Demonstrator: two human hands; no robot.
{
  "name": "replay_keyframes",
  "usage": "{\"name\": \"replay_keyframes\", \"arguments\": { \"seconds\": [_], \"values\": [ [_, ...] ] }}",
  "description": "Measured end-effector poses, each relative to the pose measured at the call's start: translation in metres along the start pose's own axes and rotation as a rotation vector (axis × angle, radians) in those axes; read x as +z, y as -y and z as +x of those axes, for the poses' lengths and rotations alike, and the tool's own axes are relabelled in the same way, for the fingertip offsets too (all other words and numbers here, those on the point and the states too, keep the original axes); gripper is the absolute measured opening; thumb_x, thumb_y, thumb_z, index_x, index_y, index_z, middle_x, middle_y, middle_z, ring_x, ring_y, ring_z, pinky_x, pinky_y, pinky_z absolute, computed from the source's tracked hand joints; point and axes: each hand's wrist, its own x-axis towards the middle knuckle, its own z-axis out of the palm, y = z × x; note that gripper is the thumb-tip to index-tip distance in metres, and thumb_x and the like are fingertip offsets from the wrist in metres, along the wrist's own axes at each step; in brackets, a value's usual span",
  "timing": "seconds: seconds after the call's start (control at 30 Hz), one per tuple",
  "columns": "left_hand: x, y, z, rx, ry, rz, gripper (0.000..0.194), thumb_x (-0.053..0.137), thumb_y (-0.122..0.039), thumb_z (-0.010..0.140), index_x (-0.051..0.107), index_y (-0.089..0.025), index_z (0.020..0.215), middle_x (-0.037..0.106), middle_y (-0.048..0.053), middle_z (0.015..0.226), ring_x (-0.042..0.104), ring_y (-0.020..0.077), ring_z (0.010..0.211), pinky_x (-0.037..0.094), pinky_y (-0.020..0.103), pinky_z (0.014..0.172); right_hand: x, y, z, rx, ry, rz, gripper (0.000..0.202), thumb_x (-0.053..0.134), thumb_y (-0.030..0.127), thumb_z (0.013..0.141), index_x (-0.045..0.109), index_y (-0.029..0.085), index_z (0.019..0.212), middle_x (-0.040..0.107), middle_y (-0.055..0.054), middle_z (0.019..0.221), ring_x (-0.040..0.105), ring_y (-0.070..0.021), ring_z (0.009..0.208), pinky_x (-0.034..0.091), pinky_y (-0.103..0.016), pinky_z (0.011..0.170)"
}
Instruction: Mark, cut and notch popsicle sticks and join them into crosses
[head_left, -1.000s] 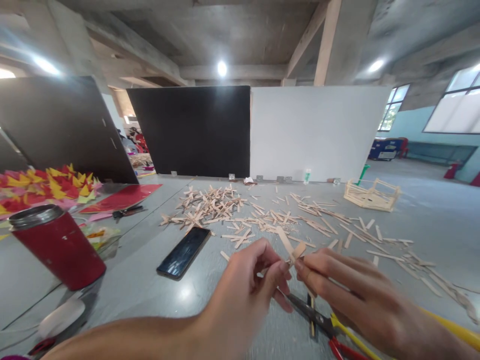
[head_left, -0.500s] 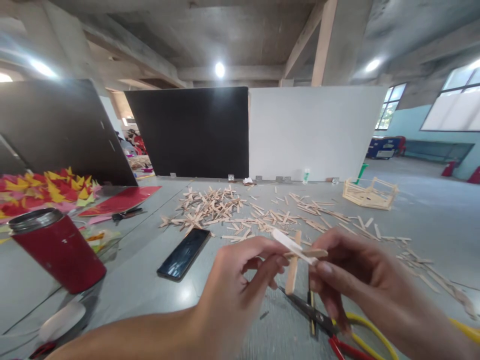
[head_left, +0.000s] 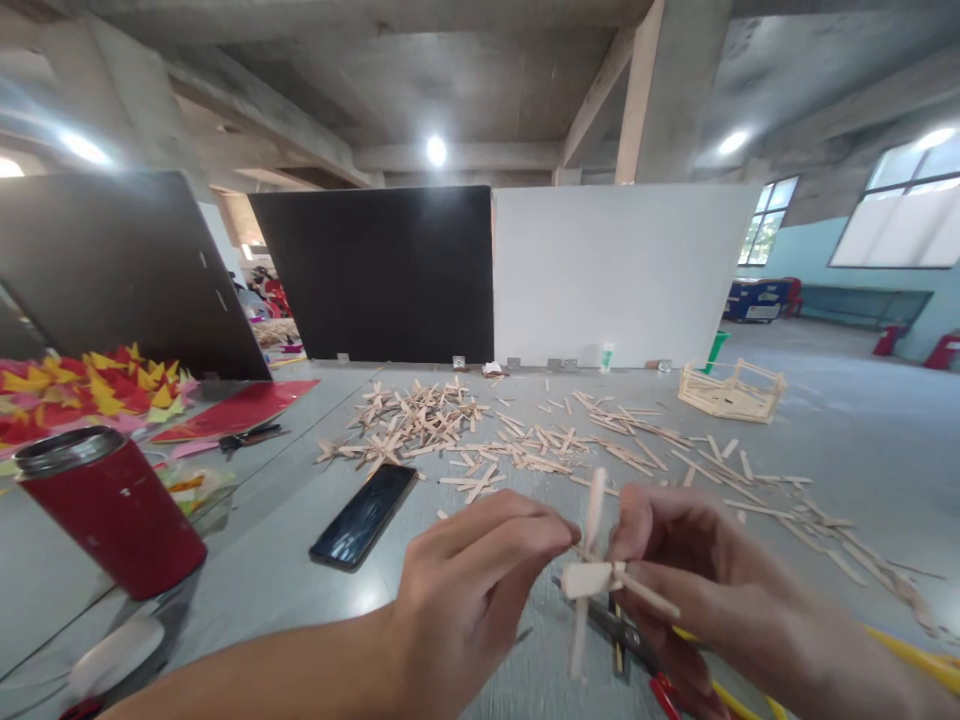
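Observation:
Several wooden craft sticks (head_left: pixel 588 580), crossed over one another, are held up in front of me. My right hand (head_left: pixel 709 575) pinches them between thumb and fingers at the right side of the crossing. Bent, with fingertips together, my left hand (head_left: pixel 469 585) meets the sticks from the left; the exact contact at its tips is partly hidden. Below the sticks, scissors (head_left: pixel 628 636) with red and yellow handles lie on the table, partly covered by my right hand. A thin dark-and-yellow strip lies beneath the scissors.
Loose craft sticks (head_left: pixel 424 415) are scattered across the grey table. To the left are a phone (head_left: pixel 364 515), a red flask (head_left: pixel 112 515), a white mouse (head_left: pixel 116 655) and folded paper pieces (head_left: pixel 97 385). A stick-built frame (head_left: pixel 731 395) stands at right, before upright boards (head_left: pixel 375 275).
The crossed sticks have turned and moved slightly lower; a broad stick end now faces me. My left hand has shifted its fingers, and my right hand has rotated along with the sticks.

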Motion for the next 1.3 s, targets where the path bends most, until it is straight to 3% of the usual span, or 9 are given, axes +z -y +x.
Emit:
{"name": "replay_keyframes", "arguments": {
  "seconds": [0.23,0.4,0.5,0.6,0.67,0.7,0.9,1.07,1.3],
  "values": [
    [0.001,0.002,0.001,0.021,0.019,-0.052,0.021,0.06,0.005,0.094,0.067,-0.014,0.098,0.072,0.007,0.092,0.067,0.0137,0.084,0.057,0.022,0.081,0.002,0.002,-0.006,-0.039,0.009,-0.093,0.02,0.077,0.036,0.097,0.064,0.02,0.094,0.055,0.008,0.062,0.048,-0.0021,0.046,0.043,-0.008,0.042],
    [-0.001,-0.002,0.0,-0.041,0.091,0.01,0.021,0.059,0.004,0.096,0.07,-0.014,0.101,0.069,0.004,0.088,0.063,0.0098,0.077,0.053,0.015,0.074,-0.003,0.003,-0.006,0.046,0.053,-0.064,0.034,0.073,0.054,0.096,0.07,0.02,0.093,0.041,0.011,0.054,0.032,-0.0019,0.041,0.032,-0.009,0.038],
    [-0.002,-0.002,-0.001,-0.071,0.087,0.055,0.018,0.06,0.0,0.098,0.07,-0.014,0.098,0.065,0.001,0.082,0.059,0.0091,0.07,0.051,0.015,0.068,-0.003,0.001,-0.004,0.045,0.019,-0.173,0.037,0.066,0.057,0.099,0.069,0.021,0.093,0.046,0.009,0.056,0.037,-0.0031,0.041,0.035,-0.011,0.039],
    [-0.001,0.0,-0.001,-0.064,0.046,0.087,0.018,0.06,0.0,0.097,0.07,-0.014,0.103,0.066,0.001,0.083,0.059,0.0094,0.071,0.05,0.017,0.069,-0.003,0.001,-0.005,-0.267,-0.239,-0.525,0.018,0.07,0.045,0.1,0.07,0.028,0.106,0.07,0.001,0.088,0.068,-0.01,0.075,0.057,-0.017,0.068],
    [0.0,0.001,-0.002,-0.043,0.05,0.108,0.021,0.059,0.002,0.097,0.069,-0.015,0.106,0.068,0.002,0.086,0.061,0.0098,0.073,0.05,0.018,0.069,-0.005,0.003,-0.006,-0.534,-0.378,-0.76,0.017,0.075,0.034,0.097,0.072,0.036,0.113,0.073,0.001,0.11,0.069,-0.0146,0.105,0.056,-0.023,0.094],
    [0.001,0.001,-0.002,-0.036,0.06,0.119,0.022,0.059,0.002,0.097,0.069,-0.015,0.107,0.068,0.003,0.088,0.062,0.0103,0.074,0.051,0.018,0.069,-0.005,0.005,-0.006,-0.623,-0.391,-0.837,0.02,0.077,0.029,0.096,0.073,0.038,0.113,0.074,0.002,0.112,0.069,-0.015,0.108,0.055,-0.024,0.097],
    [0.002,-0.002,-0.003,-0.019,0.096,0.123,0.022,0.058,0.002,0.097,0.068,-0.015,0.106,0.067,0.003,0.084,0.06,0.0109,0.07,0.05,0.019,0.063,-0.003,0.005,-0.001,-0.743,-0.334,-0.906,0.016,0.08,0.018,0.092,0.08,0.033,0.098,0.075,0.001,0.087,0.071,-0.0142,0.076,0.058,-0.023,0.068],
    [0.002,-0.006,-0.001,-0.064,0.073,0.088,0.023,0.057,0.003,0.096,0.069,-0.015,0.104,0.067,0.003,0.082,0.059,0.011,0.067,0.049,0.019,0.062,0.003,-0.006,0.003,-0.838,-0.375,-0.836,0.018,0.08,0.012,0.09,0.079,0.03,0.094,0.075,0.001,0.084,0.071,-0.0145,0.075,0.058,-0.024,0.067],
    [0.007,-0.008,-0.001,-0.097,0.103,0.027,0.019,0.058,0.002,0.096,0.067,-0.015,0.093,0.065,0.002,0.077,0.058,0.0109,0.065,0.048,0.019,0.063,0.001,-0.016,0.005,-0.77,-0.271,-0.768,0.015,0.076,0.016,0.094,0.078,0.03,0.1,0.072,-0.001,0.089,0.07,-0.0148,0.08,0.058,-0.024,0.072]
  ]
}}
